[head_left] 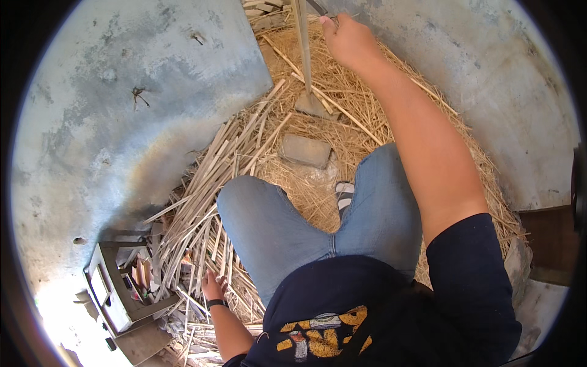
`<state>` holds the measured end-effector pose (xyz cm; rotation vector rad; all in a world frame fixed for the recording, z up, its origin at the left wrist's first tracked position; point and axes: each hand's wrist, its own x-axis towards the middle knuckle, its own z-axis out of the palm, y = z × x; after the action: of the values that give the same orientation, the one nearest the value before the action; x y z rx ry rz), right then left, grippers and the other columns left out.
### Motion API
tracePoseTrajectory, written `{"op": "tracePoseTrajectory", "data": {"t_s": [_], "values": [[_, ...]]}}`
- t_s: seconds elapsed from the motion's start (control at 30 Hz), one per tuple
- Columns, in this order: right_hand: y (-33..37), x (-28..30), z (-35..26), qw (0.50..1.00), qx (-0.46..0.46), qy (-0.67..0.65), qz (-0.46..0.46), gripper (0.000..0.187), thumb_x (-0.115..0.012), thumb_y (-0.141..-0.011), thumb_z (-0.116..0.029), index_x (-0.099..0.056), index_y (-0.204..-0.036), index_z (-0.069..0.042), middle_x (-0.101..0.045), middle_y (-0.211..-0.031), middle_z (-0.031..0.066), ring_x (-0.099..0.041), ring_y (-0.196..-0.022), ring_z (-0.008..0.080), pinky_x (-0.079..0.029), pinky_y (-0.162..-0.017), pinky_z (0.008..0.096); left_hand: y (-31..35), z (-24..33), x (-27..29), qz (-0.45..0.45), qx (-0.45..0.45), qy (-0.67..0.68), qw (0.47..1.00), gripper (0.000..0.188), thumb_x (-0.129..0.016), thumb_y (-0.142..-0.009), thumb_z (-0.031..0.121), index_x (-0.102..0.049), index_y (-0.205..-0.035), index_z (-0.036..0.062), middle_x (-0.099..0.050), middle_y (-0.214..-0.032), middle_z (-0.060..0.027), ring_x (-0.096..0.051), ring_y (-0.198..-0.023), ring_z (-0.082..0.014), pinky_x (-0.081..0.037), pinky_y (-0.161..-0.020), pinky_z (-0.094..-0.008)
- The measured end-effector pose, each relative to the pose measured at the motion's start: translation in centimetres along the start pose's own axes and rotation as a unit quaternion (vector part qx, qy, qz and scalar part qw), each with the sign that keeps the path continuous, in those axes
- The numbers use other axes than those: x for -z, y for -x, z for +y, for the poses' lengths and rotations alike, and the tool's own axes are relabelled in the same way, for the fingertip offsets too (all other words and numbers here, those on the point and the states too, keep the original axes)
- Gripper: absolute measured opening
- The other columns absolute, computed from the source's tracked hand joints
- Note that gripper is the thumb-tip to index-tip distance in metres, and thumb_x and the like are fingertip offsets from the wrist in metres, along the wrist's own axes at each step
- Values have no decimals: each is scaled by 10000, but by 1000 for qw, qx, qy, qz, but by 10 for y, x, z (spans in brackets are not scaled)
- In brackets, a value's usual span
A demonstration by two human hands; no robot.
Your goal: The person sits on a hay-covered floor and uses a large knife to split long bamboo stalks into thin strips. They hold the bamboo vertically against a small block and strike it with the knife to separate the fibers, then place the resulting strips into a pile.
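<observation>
My right hand is stretched far forward, its fingers wrapped round a thin dark rod-like thing. The upper end of that thing runs out of view, so its kind does not show. Just left of it an upright pale wooden post stands in the straw. At my left side, my left hand hangs low, with a dark band on the wrist. Its fingers look apart, close over a heap of split pale sticks; no held thing shows in it.
Loose straw covers the ground between my knees and the grey walls. A grey block lies in front of my foot. An open wooden frame or box with scraps inside sits at the lower left. A stone rests at the right.
</observation>
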<state>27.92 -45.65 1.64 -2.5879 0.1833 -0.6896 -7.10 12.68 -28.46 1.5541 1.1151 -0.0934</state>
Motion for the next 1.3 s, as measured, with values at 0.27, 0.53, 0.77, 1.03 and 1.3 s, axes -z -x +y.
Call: {"op": "tracePoseTrajectory", "data": {"t_s": [0.27,0.53,0.77,1.03,1.3], "values": [[-26,46,-5,998,5,-52,24,487,-482,-1028,-421,-657,-1134,21,-649,-779,187,-633,-790,242,-516,-763,388,4,-11,14,9,22,-13,1000,652,-551,-992,505,-409,-1445,58,-569,-1366,-150,-674,-1004,-281,-555,-649,-360],[0,213,-77,902,-153,-285,-287,494,-460,-1035,-414,-640,-1094,42,-642,-769,156,-575,-598,255,-471,-570,413,-4,-19,10,29,41,10,999,551,-568,-987,500,-484,-1314,65,-598,-1321,-125,-686,-881,-226,-528,-573,-310],[4,10,18,998,-52,26,2,609,-362,-1056,-471,-558,-1236,77,-671,-1024,273,-672,-998,378,-521,-916,467,-8,-8,-2,8,15,27,999,585,-565,-990,481,-449,-1341,27,-602,-1319,-152,-689,-880,-265,-539,-556,-333],[9,55,-11,989,-74,-1,-127,628,-396,-1043,-493,-568,-1246,75,-682,-1033,256,-670,-971,391,-515,-879,473,8,-19,8,27,42,41,998,571,-566,-987,473,-432,-1382,83,-597,-1313,-115,-684,-870,-264,-522,-582,-361],[3,118,-34,999,-11,0,-51,635,-453,-1008,-550,-601,-1247,19,-693,-1042,198,-675,-931,313,-526,-860,474,-9,-37,23,0,45,29,999,692,-540,-982,523,-354,-1477,76,-554,-1408,-150,-672,-991,-285,-546,-653,-382]]}}
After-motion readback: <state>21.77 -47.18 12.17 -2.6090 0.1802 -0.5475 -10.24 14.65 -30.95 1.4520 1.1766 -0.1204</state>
